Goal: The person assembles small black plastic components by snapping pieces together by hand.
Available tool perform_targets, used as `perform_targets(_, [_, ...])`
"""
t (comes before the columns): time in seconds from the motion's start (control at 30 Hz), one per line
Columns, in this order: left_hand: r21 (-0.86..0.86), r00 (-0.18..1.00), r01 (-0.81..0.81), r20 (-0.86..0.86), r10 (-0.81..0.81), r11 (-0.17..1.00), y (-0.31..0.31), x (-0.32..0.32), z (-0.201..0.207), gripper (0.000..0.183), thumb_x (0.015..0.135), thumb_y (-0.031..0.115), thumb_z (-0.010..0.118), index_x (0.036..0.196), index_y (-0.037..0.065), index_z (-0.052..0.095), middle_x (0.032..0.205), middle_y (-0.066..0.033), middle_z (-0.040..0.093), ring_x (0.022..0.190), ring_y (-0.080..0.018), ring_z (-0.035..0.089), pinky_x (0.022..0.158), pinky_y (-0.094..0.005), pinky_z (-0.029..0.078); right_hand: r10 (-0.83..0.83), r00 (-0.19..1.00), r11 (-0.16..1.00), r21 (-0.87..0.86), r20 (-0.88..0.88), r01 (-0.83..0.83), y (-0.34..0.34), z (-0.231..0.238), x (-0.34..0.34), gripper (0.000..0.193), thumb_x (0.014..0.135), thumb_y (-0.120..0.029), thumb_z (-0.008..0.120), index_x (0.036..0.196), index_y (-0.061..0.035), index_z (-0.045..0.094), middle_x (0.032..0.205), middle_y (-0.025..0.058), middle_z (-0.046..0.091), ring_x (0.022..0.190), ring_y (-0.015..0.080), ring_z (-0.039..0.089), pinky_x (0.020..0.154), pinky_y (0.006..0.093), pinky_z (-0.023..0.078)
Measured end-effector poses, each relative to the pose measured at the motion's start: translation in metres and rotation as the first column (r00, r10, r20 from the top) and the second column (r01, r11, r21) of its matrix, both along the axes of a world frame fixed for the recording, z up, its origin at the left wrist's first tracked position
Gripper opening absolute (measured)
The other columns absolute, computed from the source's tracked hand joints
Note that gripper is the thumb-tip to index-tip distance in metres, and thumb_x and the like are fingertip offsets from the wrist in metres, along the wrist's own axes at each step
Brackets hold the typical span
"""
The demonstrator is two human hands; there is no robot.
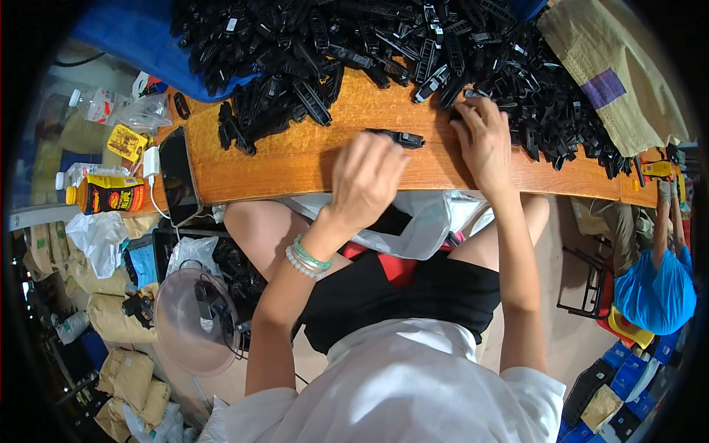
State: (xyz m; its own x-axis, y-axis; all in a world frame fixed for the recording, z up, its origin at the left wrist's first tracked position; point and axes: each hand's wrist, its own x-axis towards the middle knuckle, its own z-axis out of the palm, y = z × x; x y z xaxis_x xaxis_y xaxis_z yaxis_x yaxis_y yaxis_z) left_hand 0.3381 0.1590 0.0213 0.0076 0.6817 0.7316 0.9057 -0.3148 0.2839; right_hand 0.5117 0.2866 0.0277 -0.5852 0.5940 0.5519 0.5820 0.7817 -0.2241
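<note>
A loose black plastic part (408,139), long and narrow with small clips, lies on the wooden table in front of me. Just beside its left end is my left hand (367,177), blurred by motion, its fingers bent downward. Whether it holds anything is hidden. My right hand (485,144) reaches the near edge of a big heap of similar black parts (354,44). Its fingers curl over a black plastic part (476,94) at the heap's edge, partly covered by the fingertips.
On the left, a phone (177,173), a white charger (151,161) and a yellow-black bottle (107,195) stand near the table edge (258,198). A sack (620,74) lies at the right. Below left is a translucent bin (193,321). A co-worker in blue (656,292) sits far right.
</note>
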Motion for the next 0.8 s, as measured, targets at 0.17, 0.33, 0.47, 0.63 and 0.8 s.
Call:
perform_targets(0.17, [-0.18, 0.954, 0.003, 0.294, 0.051, 0.984, 0.006, -0.016, 0.002, 0.021, 0.073, 0.0, 0.072, 0.092, -0.001, 0.063, 0.093, -0.0128, 0.058, 0.089, -0.031, 0.056, 0.078, -0.0389, 0.046, -0.004, 1.0, 0.994, -0.113, -0.024, 0.002, 0.001, 0.002, 0.008, 0.027, 0.076, -0.004, 0.068, 0.102, -0.0032, 0.066, 0.106, 0.0088, 0.057, 0.102, 0.0273, 0.051, 0.082, 0.0373, 0.037])
perform_targets(0.33, [-0.202, 0.92, 0.09, 0.393, -0.004, 0.975, 0.006, -0.02, -0.001, 0.021, 0.073, -0.002, 0.07, 0.092, -0.001, 0.061, 0.093, -0.0134, 0.056, 0.089, -0.0316, 0.055, 0.078, -0.0393, 0.046, 0.03, 0.987, 0.993, -0.104, -0.16, -0.047, -0.002, 0.0, -0.001, 0.025, 0.081, -0.005, 0.065, 0.105, -0.0054, 0.064, 0.103, 0.0081, 0.059, 0.098, 0.0275, 0.052, 0.082, 0.0369, 0.037])
perform_targets(0.47, [-0.212, 0.925, 0.089, 0.381, -0.002, 0.973, 0.006, -0.021, -0.001, 0.021, 0.073, -0.001, 0.071, 0.092, -0.001, 0.062, 0.093, -0.0129, 0.057, 0.09, -0.0313, 0.055, 0.079, -0.0392, 0.046, -0.024, 0.925, 0.946, -0.309, -0.38, -0.102, -0.017, 0.004, -0.013, 0.018, 0.091, -0.006, 0.057, 0.107, -0.0041, 0.064, 0.087, 0.01, 0.062, 0.078, 0.0219, 0.056, 0.07, 0.0317, 0.041])
perform_targets(0.63, [-0.246, 0.916, 0.119, 0.402, -0.01, 0.962, 0.006, -0.024, 0.0, 0.02, 0.074, 0.0, 0.071, 0.094, -0.002, 0.065, 0.091, -0.0116, 0.058, 0.089, -0.0308, 0.055, 0.08, -0.0387, 0.045, -0.138, 0.93, 0.592, -0.781, -0.34, -0.198, -0.033, 0.014, -0.015, 0.019, 0.094, -0.01, 0.056, 0.106, 0.0004, 0.065, 0.083, 0.0101, 0.065, 0.065, 0.0126, 0.058, 0.062, 0.0299, 0.046])
perform_targets(0.8, [-0.248, 0.911, 0.121, 0.412, -0.008, 0.961, 0.006, -0.023, 0.001, 0.019, 0.074, -0.001, 0.07, 0.093, -0.002, 0.066, 0.091, -0.0116, 0.058, 0.088, -0.0301, 0.055, 0.079, -0.0384, 0.045, 0.12, 0.943, 0.738, -0.607, -0.31, -0.294, -0.029, 0.009, -0.003, 0.027, 0.085, -0.011, 0.067, 0.108, 0.0037, 0.066, 0.081, 0.0137, 0.063, 0.07, 0.0235, 0.059, 0.068, 0.0335, 0.047])
